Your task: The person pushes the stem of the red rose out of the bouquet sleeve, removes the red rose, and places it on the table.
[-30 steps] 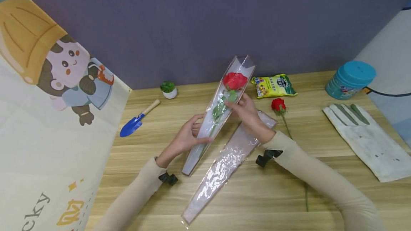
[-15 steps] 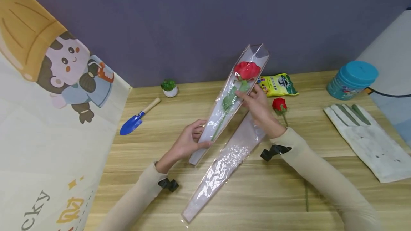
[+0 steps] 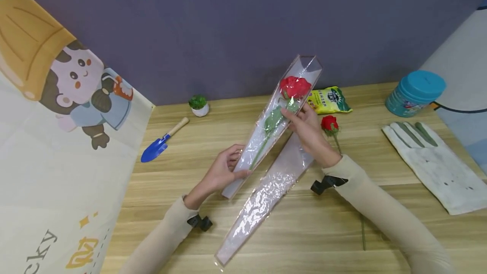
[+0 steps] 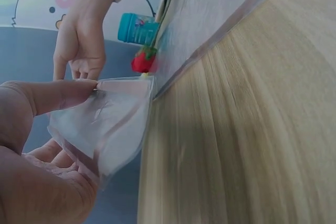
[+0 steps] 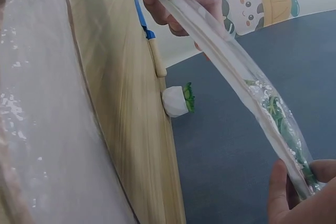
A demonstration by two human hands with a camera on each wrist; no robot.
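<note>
One rose point(image 3: 295, 87) in a clear sleeve point(image 3: 253, 151), pinched twice

Left hand point(image 3: 222, 170): pinching the sleeve near its narrow lower end, thumb on one side and bent fingers on the other. Right hand point(image 3: 308, 128): pinching too, thumb over the sleeve beside the leaves point(image 3: 273, 119), fingers behind the edge, a little below the bloom. Sleeve and rose are held tilted above the surface point(image 3: 327, 231), the wide open mouth leaning away to the right; the bloom sits inside near that mouth, the stem running down toward the left hand.

Beneath the right hand, a second sleeve point(image 3: 266, 195) lies flat, slanting the same way. Just to the right is a second rose point(image 3: 329, 123), its stem passing under the right forearm point(image 3: 388, 206). Beyond the right hand, a yellow packet point(image 3: 329, 100) is partly covered by the raised sleeve. Farther right stands a teal tub point(image 3: 415, 93), with a pale glove point(image 3: 437, 170) flat on the nearer side. Off to the left lies a blue trowel point(image 3: 163, 140); a small potted plant point(image 3: 199, 105) stands behind it. A dark wall point(image 3: 213, 24) backs everything.
</note>
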